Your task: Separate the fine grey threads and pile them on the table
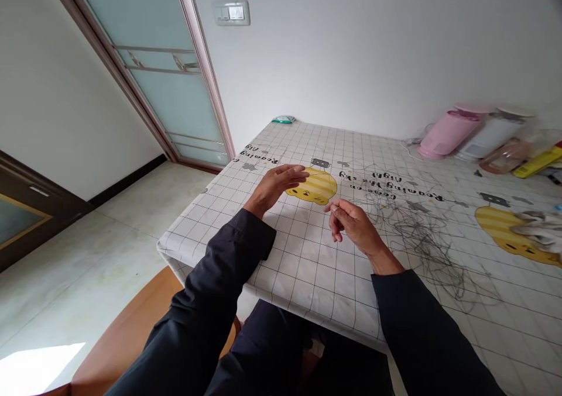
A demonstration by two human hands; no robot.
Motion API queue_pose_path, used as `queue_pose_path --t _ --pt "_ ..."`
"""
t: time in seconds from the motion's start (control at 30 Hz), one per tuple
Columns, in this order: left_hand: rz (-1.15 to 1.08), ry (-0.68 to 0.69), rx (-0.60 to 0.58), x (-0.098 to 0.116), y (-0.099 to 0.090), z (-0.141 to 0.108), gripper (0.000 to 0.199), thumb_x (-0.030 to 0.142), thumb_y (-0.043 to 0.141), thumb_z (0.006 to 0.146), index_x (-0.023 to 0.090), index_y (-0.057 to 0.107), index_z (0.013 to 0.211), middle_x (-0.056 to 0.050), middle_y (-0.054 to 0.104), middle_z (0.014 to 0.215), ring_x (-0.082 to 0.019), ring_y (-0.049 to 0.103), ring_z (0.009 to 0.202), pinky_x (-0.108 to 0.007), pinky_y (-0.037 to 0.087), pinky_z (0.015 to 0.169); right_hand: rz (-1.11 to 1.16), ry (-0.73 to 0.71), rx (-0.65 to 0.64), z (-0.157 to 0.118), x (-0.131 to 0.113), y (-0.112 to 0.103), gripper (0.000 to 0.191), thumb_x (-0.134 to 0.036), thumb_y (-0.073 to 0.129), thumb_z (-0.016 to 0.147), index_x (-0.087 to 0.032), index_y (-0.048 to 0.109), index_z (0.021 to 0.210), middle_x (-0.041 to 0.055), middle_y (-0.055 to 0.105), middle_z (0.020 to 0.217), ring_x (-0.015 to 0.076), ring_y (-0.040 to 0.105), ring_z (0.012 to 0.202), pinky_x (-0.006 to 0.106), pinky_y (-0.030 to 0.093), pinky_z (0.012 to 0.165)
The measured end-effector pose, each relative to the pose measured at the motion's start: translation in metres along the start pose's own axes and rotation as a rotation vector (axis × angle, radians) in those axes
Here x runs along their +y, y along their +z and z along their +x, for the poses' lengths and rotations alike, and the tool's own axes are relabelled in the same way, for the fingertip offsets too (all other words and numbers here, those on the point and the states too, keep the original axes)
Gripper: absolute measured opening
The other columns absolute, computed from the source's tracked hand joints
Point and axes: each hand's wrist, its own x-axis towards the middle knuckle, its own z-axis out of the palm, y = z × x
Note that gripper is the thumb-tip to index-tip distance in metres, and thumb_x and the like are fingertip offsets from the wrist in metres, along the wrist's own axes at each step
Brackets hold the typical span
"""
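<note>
Dark tangled strands [424, 241] beside right hand [355, 225], fingers narrowly curled, perhaps holding one.

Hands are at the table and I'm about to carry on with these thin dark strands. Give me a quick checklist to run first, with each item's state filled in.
1. Both hands in view: ok. The left hand and right hand both show over the tablecloth.
2. Left hand away from the main tangle: ok. It is on the far side of the right hand from it.
3. Right hand gripping a strand: cannot tell. Thumb and forefinger are close together, but anything between them is too fine to see.
4. Strands sorted: not ok. The dark strands lie in a loose tangle.
5. Pink container away from the hands: ok. The pink container is back by the wall.
</note>
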Motion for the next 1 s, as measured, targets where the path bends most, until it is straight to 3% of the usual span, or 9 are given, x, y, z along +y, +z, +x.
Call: queue_pose_path --t 0.1,0.33,0.53,0.6,0.67,0.77,0.87,0.93,1.0 --pt "-0.141 -0.028 -0.095 0.008 -0.005 -0.002 0.06 0.064 0.085 0.094 0.015 0.082 0.128 -0.022 0.079 0.142 -0.035 0.075 0.133 -0.044 0.056 0.114 -0.06 -0.002 -0.009 0.001 0.004 0.004 0.037 -0.06 0.057 0.111 -0.024 0.061 0.111 -0.0043 0.064 0.066 0.0149 0.055 0.045 0.031 0.047 0.051" --pt "-0.113 -0.074 0.073 0.003 -0.01 0.006 0.056 0.067 0.078 0.099 0.014 0.082 0.117 -0.021 0.081 0.135 -0.031 0.08 0.119 -0.041 0.062 0.104 -0.19 -0.015 0.059 0.002 0.011 0.008 0.038 -0.063 0.053 0.112 -0.025 0.059 0.11 -0.006 0.06 0.063 0.0143 0.051 0.043 0.03 0.045 0.048" --pt "0.259 0.182 0.625 -0.011 -0.013 0.013 0.046 0.063 0.066 0.108 0.018 0.072 0.099 -0.013 0.079 0.107 -0.021 0.073 0.089 -0.033 0.058 0.08 -0.207 0.005 0.131 0.003 0.007 0.009 0.033 -0.058 0.051 0.111 -0.026 0.058 0.107 -0.0057 0.062 0.062 0.0147 0.054 0.042 0.03 0.045 0.048" --pt "0.418 0.319 0.696 -0.017 -0.004 0.008 0.038 0.055 0.059 0.112 0.021 0.069 0.1 -0.009 0.075 0.1 -0.02 0.068 0.087 -0.032 0.056 0.08 -0.21 0.001 0.141 0.004 0.009 0.009 0.033 -0.058 0.051 0.112 -0.026 0.057 0.107 -0.0048 0.065 0.064 0.0154 0.058 0.043 0.03 0.047 0.05" --pt "0.576 0.465 0.588 -0.026 0.014 -0.002 0.029 0.048 0.057 0.113 0.023 0.069 0.104 -0.008 0.073 0.099 -0.021 0.068 0.092 -0.033 0.056 0.087 -0.203 0.014 0.159 0.005 0.014 0.01 0.035 -0.06 0.052 0.111 -0.026 0.058 0.107 -0.004 0.067 0.064 0.0163 0.059 0.043 0.03 0.046 0.049" --pt "0.718 0.6 0.154 -0.04 0.046 -0.021 0.024 0.042 0.056 0.113 0.024 0.072 0.11 -0.012 0.075 0.107 -0.023 0.071 0.096 -0.035 0.059 0.089 -0.212 0.041 0.223 0.01 0.021 0.009 0.034 -0.061 0.052 0.108 -0.027 0.058 0.104 -0.0046 0.065 0.061 0.0178 0.055 0.04 0.031 0.043 0.046" --pt "0.796 0.711 -0.14 -0.053 0.067 -0.034 0.028 0.039 0.053 0.112 0.023 0.075 0.114 -0.015 0.078 0.108 -0.025 0.075 0.096 -0.038 0.062 0.085 -0.354 0.05 0.309 0.021 0.024 0.004 0.028 -0.054 0.058 0.102 -0.029 0.055 0.088 -0.0036 0.059 0.056 0.0202 0.053 0.046 0.033 0.041 0.049" --pt "0.829 0.784 -0.236 -0.057 0.073 -0.038 0.028 0.039 0.054 0.111 0.023 0.077 0.115 -0.018 0.079 0.115 -0.028 0.078 0.102 -0.039 0.065 0.084 -0.479 0.008 0.345 0.033 0.022 0.001 0.027 -0.049 0.063 0.097 -0.028 0.055 0.082 0.0003 0.064 0.064 0.0229 0.058 0.061 0.034 0.042 0.057" --pt "0.843 0.842 -0.236 -0.056 0.073 -0.039 0.028 0.038 0.056 0.11 0.022 0.078 0.117 -0.019 0.079 0.12 -0.031 0.078 0.114 -0.042 0.067 0.087 -0.568 -0.066 0.35 0.049 0.019 0.002 0.025 -0.048 0.062 0.097 -0.027 0.058 0.084 0.0032 0.068 0.076 0.025 0.06 0.075 0.036 0.043 0.066"
